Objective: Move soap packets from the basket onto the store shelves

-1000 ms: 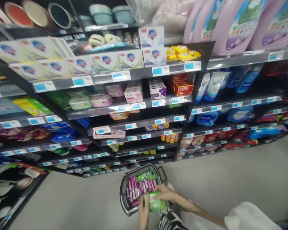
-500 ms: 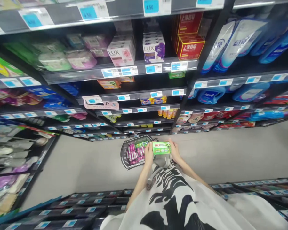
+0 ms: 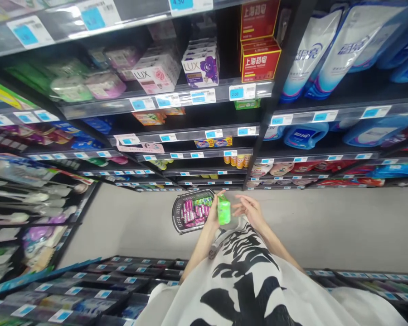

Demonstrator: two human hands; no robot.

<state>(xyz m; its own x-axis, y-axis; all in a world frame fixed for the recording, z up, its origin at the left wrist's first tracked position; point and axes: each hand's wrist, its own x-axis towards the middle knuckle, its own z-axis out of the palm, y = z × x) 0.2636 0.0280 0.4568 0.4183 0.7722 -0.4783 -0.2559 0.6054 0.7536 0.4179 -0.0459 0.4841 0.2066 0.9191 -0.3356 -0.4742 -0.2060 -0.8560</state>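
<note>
Left hand (image 3: 212, 213) grasps the green pack (image 3: 224, 210) just right of the basket (image 3: 177, 218), and released right hand (image 3: 252, 212) is beyond this pack, farther from the basket.

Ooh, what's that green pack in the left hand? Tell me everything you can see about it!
The green pack is bright green with paler patches, and shaped like a small block. It looks smooth and a little shiny, but its printing is too blurred to read. It's held up off the floor, with its longer side running up and down the picture, just right of the black basket. The left hand grips it; the right hand is close by, seemingly not touching it.
</note>
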